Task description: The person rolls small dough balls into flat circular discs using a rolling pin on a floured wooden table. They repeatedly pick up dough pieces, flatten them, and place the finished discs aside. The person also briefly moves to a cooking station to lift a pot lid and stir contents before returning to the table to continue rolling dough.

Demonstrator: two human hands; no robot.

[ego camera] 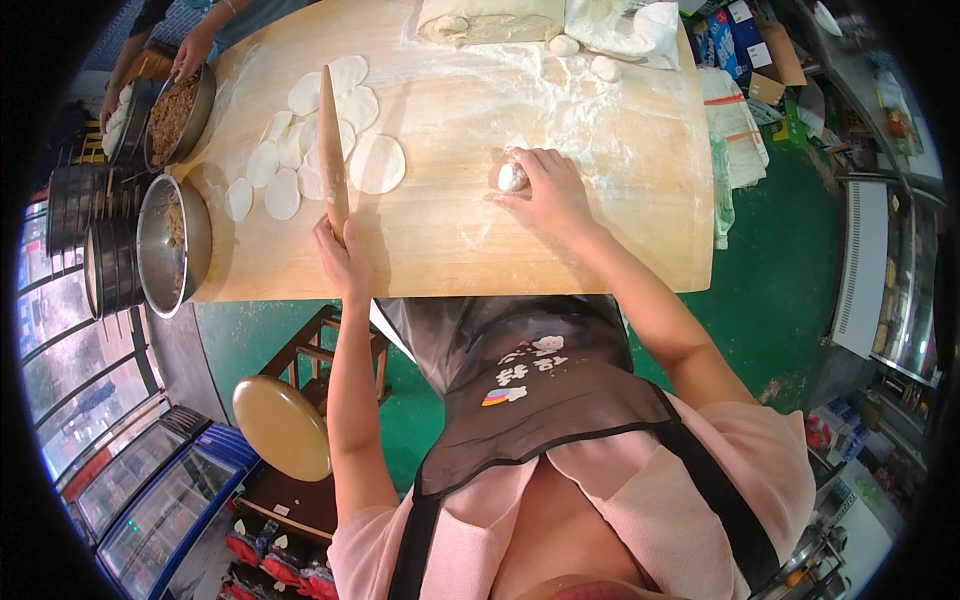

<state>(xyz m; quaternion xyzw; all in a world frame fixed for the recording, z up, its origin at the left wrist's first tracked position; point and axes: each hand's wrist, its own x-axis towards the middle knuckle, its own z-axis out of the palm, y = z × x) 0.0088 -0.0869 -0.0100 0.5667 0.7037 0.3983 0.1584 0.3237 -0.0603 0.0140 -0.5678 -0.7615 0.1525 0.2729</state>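
My left hand [345,253] grips the lower end of a tapered wooden rolling pin [332,150], which points away from me over the board. Beneath and around the pin lie several thin round dough wrappers [377,163], some overlapping. On the right, my right hand [551,187] curls its fingers and thumb around a small floured dough ball [511,178] resting on the wooden board [450,247]. Loose flour [555,97] is spread beyond that hand.
A large dough slab [495,19], two small dough pieces [564,46] and a white flour bag [637,34] sit at the far edge. A co-worker's hand [193,52] touches a bowl of filling [174,112]. A steel bowl [161,247] stands left; a round stool [281,427] is below.
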